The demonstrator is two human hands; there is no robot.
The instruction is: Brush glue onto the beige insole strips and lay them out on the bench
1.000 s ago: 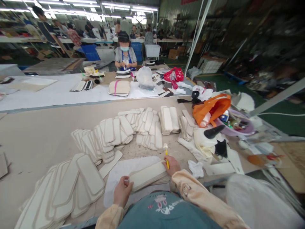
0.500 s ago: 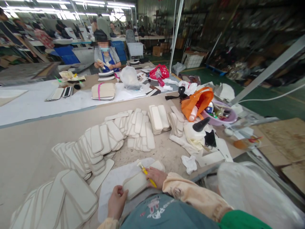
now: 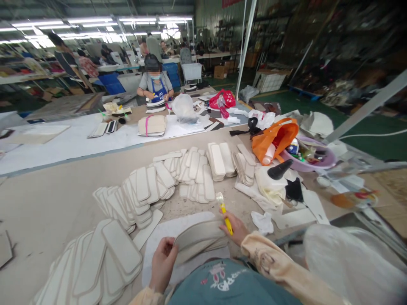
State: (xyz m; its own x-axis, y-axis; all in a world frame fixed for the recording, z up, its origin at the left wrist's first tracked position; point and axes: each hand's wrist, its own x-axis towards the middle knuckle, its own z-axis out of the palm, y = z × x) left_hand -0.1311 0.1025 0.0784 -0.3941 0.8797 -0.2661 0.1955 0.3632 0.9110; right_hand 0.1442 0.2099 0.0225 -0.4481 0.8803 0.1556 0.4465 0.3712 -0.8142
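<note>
A pale rounded-end panel [image 3: 199,233] is lifted and bowed in front of my body. My left hand [image 3: 163,260] pinches its left end between thumb and fingers. My right hand [image 3: 237,228] is closed round a yellow-handled brush [image 3: 227,220], its whitish bristles pointing up and away. The fingers of that hand are also at the panel's right end; whether they grip it I cannot tell. Under the raised panel lie more panels of the same shape [image 3: 208,245], on a white sheet [image 3: 155,237] partly covered by my left hand and apron.
Fanned panels [image 3: 122,250] spread to the left, with more rows [image 3: 140,190] and stacks [image 3: 218,161] beyond. To the right are a crumpled white cloth [image 3: 262,222], an orange bag [image 3: 273,142] and a purple basin [image 3: 313,165]. A co-worker [image 3: 155,84] sits across the table.
The upper panel has come up off the ones beneath and now bends between my hands. My right hand has moved right and raised the brush upright. The camera view has shifted left and up.
</note>
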